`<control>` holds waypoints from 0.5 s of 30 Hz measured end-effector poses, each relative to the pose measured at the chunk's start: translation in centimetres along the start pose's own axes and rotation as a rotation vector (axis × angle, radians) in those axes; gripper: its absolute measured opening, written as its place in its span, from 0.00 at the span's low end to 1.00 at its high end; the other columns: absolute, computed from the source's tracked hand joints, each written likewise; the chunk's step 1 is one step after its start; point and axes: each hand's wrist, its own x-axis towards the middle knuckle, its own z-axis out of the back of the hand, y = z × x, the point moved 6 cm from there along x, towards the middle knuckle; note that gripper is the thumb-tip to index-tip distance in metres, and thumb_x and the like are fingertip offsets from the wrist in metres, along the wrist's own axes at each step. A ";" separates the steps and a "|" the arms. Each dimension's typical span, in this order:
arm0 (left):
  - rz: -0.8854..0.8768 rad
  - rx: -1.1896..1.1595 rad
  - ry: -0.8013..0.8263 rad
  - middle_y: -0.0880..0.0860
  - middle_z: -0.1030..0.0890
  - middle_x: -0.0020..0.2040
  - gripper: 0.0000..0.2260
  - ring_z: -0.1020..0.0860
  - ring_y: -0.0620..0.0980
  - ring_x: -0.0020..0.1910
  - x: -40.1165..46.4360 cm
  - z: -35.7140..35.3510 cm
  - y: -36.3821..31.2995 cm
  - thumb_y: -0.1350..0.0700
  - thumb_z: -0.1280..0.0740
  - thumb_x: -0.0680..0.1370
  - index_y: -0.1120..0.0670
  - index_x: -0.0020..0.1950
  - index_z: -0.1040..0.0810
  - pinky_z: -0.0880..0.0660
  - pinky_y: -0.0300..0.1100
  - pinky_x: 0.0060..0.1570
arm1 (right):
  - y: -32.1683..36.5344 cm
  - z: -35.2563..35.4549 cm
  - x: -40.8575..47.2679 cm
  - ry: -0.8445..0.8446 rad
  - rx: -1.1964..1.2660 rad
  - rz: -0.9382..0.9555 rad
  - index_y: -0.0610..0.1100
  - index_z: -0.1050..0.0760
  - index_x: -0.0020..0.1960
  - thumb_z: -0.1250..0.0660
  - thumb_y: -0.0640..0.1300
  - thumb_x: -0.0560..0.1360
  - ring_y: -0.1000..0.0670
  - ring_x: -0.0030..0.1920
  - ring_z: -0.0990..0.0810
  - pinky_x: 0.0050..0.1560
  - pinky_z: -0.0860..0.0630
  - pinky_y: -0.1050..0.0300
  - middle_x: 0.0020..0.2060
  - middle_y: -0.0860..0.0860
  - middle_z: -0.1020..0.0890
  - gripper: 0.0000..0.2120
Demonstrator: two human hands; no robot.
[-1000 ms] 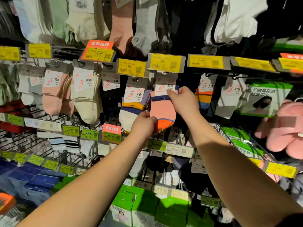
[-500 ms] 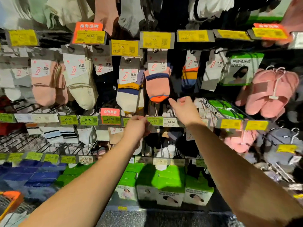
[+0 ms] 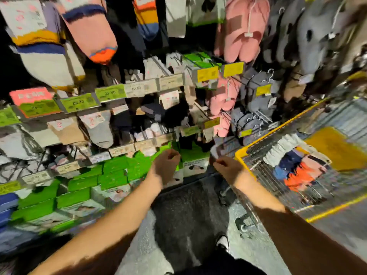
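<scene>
Sock bundles (image 3: 297,171) lie in wire cart (image 3: 240,155), just right of my right hand (image 3: 228,169). I judge them light, soft and floppy, so pinch at card header, not knit. Orange, navy, pink bands, blurred. Both my hands loosely curled, holding nothing. Left hand (image 3: 166,165) in front of green boxes (image 3: 113,175).

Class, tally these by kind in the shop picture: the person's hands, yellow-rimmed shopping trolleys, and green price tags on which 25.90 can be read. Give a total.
Hands: 2, the left hand and the right hand
Yellow-rimmed shopping trolley: 1
Green 25.90 price tags: 2, the left tag and the right tag
Total: 5
</scene>
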 end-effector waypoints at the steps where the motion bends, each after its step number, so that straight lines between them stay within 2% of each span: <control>1: 0.003 0.037 0.037 0.51 0.27 0.33 0.11 0.31 0.46 0.32 0.1 -1.9 0.4 0.63 0.36 0.81 0.52 0.40 0.27 0.34 0.32 0.29 | -2.5 0.5 -0.7 -0.009 0.024 -0.046 0.42 0.24 0.50 0.37 0.48 0.82 0.45 0.49 0.23 0.44 0.34 0.55 0.44 0.45 0.23 0.09; 3: 0.019 0.100 0.097 0.52 0.26 0.34 0.09 0.28 0.49 0.34 0.2 -5.6 0.5 0.60 0.35 0.81 0.52 0.41 0.26 0.30 0.39 0.35 | -7.1 1.4 -1.9 -0.013 0.031 -0.119 0.49 0.25 0.53 0.37 0.49 0.82 0.51 0.49 0.24 0.46 0.35 0.59 0.45 0.50 0.24 0.05; 5: 0.023 0.146 0.132 0.52 0.24 0.36 0.06 0.26 0.50 0.39 0.7 -9.1 -0.1 0.58 0.33 0.80 0.52 0.43 0.23 0.29 0.46 0.42 | -11.6 2.8 -3.2 -0.032 0.114 -0.199 0.46 0.23 0.55 0.36 0.47 0.82 0.49 0.52 0.22 0.51 0.30 0.56 0.46 0.49 0.22 0.05; 7: -0.006 0.212 0.185 0.55 0.24 0.38 0.05 0.27 0.50 0.40 1.1 -13.0 -1.6 0.58 0.34 0.81 0.58 0.47 0.21 0.34 0.44 0.39 | -15.8 4.0 -4.3 -0.043 0.226 -0.282 0.46 0.24 0.57 0.36 0.45 0.82 0.48 0.52 0.23 0.58 0.26 0.51 0.49 0.47 0.22 0.06; 8: -0.020 0.242 0.218 0.57 0.24 0.38 0.06 0.27 0.50 0.39 1.4 -15.1 -2.4 0.58 0.35 0.81 0.60 0.48 0.21 0.35 0.44 0.37 | -17.5 4.9 -4.6 -0.047 0.239 -0.300 0.46 0.24 0.57 0.35 0.45 0.81 0.48 0.51 0.24 0.57 0.25 0.50 0.49 0.48 0.22 0.06; 10: -0.024 0.264 0.277 0.58 0.24 0.37 0.07 0.26 0.51 0.38 2.0 -19.5 -4.0 0.57 0.35 0.81 0.58 0.45 0.22 0.34 0.44 0.36 | -21.6 6.9 -4.5 -0.102 0.260 -0.343 0.48 0.23 0.50 0.34 0.44 0.80 0.48 0.45 0.23 0.51 0.24 0.47 0.44 0.48 0.20 0.02; 13: -0.021 0.295 0.358 0.55 0.21 0.38 0.07 0.23 0.54 0.39 3.2 -26.4 -5.9 0.52 0.35 0.79 0.53 0.44 0.22 0.29 0.45 0.41 | -28.0 10.7 -3.3 -0.174 0.293 -0.440 0.51 0.26 0.42 0.34 0.48 0.78 0.49 0.38 0.23 0.46 0.24 0.45 0.36 0.51 0.21 0.06; 15: -0.006 0.289 0.441 0.53 0.22 0.38 0.06 0.25 0.49 0.37 3.7 -31.0 -7.3 0.54 0.35 0.81 0.52 0.46 0.22 0.29 0.41 0.39 | -30.9 13.6 -2.5 -0.207 0.377 -0.493 0.49 0.26 0.41 0.34 0.47 0.79 0.49 0.36 0.24 0.42 0.28 0.48 0.34 0.50 0.22 0.09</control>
